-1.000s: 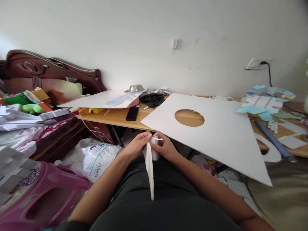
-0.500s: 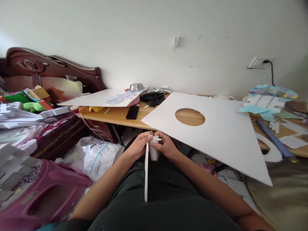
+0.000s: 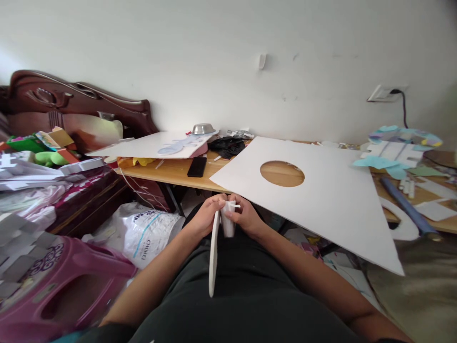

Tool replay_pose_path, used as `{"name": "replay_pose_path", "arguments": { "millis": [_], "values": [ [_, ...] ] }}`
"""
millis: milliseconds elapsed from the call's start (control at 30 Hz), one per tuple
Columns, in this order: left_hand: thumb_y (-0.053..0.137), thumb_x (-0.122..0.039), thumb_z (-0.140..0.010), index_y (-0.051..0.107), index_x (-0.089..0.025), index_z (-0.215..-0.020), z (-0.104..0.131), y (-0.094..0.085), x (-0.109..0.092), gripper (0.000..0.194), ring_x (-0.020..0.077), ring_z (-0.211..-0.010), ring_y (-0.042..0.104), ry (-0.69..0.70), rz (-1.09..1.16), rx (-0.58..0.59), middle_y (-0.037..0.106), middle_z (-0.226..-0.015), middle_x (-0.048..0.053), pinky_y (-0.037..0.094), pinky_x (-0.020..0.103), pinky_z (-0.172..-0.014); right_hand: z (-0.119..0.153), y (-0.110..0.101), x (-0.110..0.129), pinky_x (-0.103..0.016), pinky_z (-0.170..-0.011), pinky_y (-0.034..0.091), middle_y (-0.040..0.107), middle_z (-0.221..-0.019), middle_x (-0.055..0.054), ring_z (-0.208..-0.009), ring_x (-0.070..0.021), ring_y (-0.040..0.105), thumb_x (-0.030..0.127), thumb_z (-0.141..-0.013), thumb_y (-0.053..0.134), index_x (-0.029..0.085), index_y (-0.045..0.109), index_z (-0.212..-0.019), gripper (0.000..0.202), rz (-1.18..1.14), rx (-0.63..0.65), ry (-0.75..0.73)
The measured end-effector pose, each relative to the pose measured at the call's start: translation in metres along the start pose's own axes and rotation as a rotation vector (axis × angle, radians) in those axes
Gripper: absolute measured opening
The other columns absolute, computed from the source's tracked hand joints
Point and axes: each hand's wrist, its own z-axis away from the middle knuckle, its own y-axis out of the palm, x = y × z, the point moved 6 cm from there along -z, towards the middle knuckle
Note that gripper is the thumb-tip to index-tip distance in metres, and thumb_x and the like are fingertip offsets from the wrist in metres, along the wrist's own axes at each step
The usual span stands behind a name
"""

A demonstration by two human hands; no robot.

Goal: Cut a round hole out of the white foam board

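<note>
The lower end of the thin white piece (image 3: 213, 262) has been swung further leftward. It is pinched in the left grip (image 3: 209, 215), a curled white piece (image 3: 228, 227) in the right grip (image 3: 247, 219), before the bench (image 3: 174, 177); whether they join is hidden.

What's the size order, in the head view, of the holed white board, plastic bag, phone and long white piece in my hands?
1. White board
2. Plastic bag
Unranked: phone and long white piece; the piece is edge-on and nearer the camera.
</note>
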Motion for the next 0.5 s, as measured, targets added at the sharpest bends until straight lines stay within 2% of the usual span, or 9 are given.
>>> {"name": "replay_pose_path", "arguments": {
  "millis": [167, 500],
  "values": [
    [0.075, -0.053, -0.071, 0.047, -0.017, -0.068, 0.001, -0.001, 0.001, 0.045, 0.0106, -0.061, 0.04, -0.006, 0.01, 0.006, 0.045, -0.067, -0.002, 0.034, 0.024, -0.058, 0.0, -0.002, -0.002, -0.023, -0.06, 0.034, 0.043, -0.075, 0.005, -0.067, -0.011, 0.039, 0.044, -0.068, 0.079, 0.022, 0.045, -0.082, 0.043, 0.013, -0.02, 0.008],
    [0.072, -0.052, -0.069, 0.044, -0.018, -0.063, -0.008, -0.01, 0.009, 0.045, 0.0109, -0.059, 0.039, 0.041, 0.004, 0.04, 0.042, -0.065, -0.002, 0.032, 0.025, -0.057, -0.001, -0.001, -0.002, -0.023, -0.059, 0.031, 0.041, -0.073, 0.006, -0.063, -0.0095, 0.036, 0.041, -0.072, 0.076, 0.022, 0.044, -0.082, 0.038, 0.011, 0.023, -0.015]
  ]
}}
